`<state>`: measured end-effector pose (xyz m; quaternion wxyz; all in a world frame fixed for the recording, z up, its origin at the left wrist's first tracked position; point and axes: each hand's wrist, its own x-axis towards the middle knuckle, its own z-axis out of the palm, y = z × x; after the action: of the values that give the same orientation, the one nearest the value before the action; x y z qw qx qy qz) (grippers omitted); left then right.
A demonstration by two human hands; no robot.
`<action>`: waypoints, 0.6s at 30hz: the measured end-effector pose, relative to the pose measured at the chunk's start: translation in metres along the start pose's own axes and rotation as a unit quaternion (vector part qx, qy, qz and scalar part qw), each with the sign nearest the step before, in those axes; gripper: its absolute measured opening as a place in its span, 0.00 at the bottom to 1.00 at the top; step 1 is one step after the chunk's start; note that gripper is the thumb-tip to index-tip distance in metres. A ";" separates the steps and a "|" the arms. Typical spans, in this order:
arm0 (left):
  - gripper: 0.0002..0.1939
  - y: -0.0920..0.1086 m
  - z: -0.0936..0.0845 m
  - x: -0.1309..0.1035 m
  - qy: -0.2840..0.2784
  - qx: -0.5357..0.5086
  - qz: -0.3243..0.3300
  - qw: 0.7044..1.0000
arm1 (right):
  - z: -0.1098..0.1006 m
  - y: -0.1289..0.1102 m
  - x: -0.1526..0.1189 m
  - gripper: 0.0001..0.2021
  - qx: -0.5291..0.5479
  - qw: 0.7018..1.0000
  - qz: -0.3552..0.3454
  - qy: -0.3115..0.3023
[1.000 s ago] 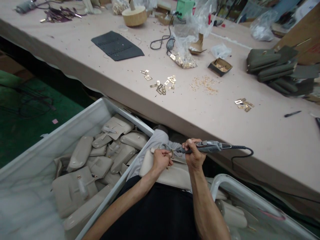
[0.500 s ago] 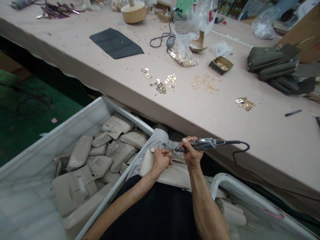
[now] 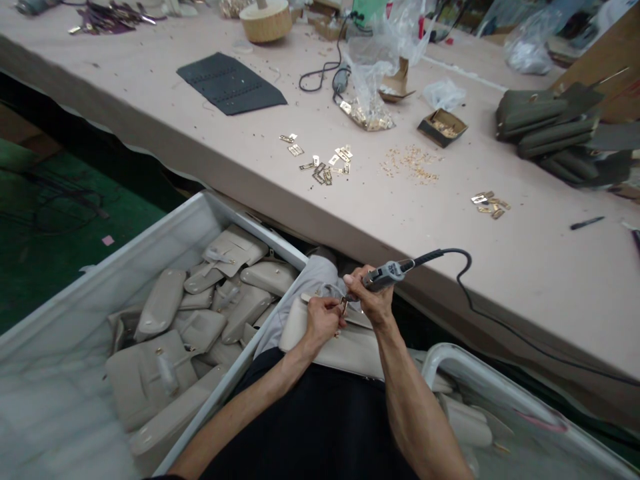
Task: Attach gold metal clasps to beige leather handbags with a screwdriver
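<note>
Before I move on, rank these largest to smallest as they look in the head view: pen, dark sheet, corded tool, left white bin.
1. Left white bin
2. Dark sheet
3. Corded tool, partly hidden by fingers
4. Pen

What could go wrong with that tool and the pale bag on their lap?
The corded tool in the right hand might slip near the gold-coloured metal piece and catch the left hand, whose fingertips are right beside it. A slip might scratch the pale bag underneath. The cord hangs loose by the table and could snag.
</note>
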<state>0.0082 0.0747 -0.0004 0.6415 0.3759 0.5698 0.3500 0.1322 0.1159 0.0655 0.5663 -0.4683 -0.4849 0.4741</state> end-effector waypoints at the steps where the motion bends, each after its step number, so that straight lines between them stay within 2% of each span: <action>1: 0.08 0.000 0.000 0.000 -0.002 -0.005 0.004 1.000 | 0.000 0.001 -0.001 0.17 0.001 1.000 -0.002 0.002; 7: 0.08 0.002 0.000 -0.001 0.001 -0.025 -0.009 1.000 | 0.001 0.004 -0.006 0.18 0.003 1.000 -0.022 0.010; 13: 0.08 0.005 0.001 -0.003 0.007 -0.038 -0.012 0.999 | 0.005 0.008 -0.010 0.17 0.012 0.998 -0.038 0.044; 15: 0.08 0.004 0.002 -0.003 0.009 -0.040 -0.012 0.999 | 0.003 0.001 -0.009 0.17 0.029 0.998 -0.038 0.041; 18: 0.07 0.000 0.003 -0.001 0.017 -0.054 -0.014 0.998 | -0.003 -0.021 -0.006 0.14 0.086 0.994 -0.056 0.040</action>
<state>0.0113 0.0740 0.0000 0.6562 0.3267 0.5660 0.3771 0.1367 0.1069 0.0856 0.6486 -0.4090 -0.4449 0.4627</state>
